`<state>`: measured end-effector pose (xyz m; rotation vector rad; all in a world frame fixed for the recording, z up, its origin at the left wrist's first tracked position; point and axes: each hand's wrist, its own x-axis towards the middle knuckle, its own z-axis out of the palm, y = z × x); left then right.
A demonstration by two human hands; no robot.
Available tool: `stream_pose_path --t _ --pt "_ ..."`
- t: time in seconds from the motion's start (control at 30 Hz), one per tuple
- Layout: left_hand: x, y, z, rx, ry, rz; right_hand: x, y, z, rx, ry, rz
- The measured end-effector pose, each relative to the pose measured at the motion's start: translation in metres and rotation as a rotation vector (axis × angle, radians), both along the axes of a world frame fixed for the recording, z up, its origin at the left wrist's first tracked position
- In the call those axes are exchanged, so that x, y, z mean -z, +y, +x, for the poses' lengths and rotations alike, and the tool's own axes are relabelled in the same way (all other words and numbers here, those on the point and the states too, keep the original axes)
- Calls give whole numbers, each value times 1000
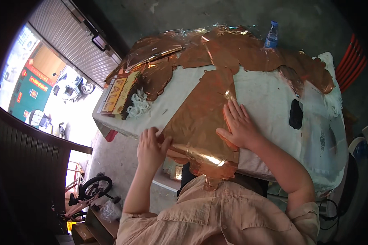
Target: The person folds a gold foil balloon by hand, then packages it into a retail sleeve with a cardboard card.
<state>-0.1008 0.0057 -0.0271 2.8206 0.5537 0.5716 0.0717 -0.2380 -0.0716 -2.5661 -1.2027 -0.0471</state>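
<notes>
A flat copper-coloured foil balloon (200,110) lies across the white-covered table (176,87), its shiny near end hanging over the front edge against my shirt. At its left edge my left hand (152,147) is closed, with thumb and curled fingers pinching the foil. My right hand (240,125) rests flat along the right edge, fingers stretched out and pressing lightly on it. More deflated foil balloons (253,51) of the same copper colour are spread in a heap along the far side of the table.
Left on the table are yellow-and-brown printed packs (120,96) beside white curled ribbon (139,105). A blue-labelled water bottle (271,36) stands at the far edge. To the right lie a black object (296,114) and clear plastic wrap (323,134). A small bicycle (95,188) stands lower left.
</notes>
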Motion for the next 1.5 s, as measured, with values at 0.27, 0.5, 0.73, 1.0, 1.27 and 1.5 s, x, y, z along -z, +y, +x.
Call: stream_pose_path --t 0.27,0.5,0.73,1.0,1.27,1.5 --pt "92 -2 -54 -27 -316 -1237 -3 4 -3 -8 -3 -2" --pt "43 -31 -56 -199 -447 -1728 -3 4 -3 -4 6 -7" --pt "2 -51 -61 39 -534 -880 -2 1 -2 -6 12 -21" --pt "-24 -85 -31 736 -241 -174 -18 4 -5 -25 49 -132" --pt "-22 -114 -1 1002 27 -342 0 3 0 -43 -111 -132" --pt "-26 -28 3 431 84 -708 2 0 0 -28 -27 -23"
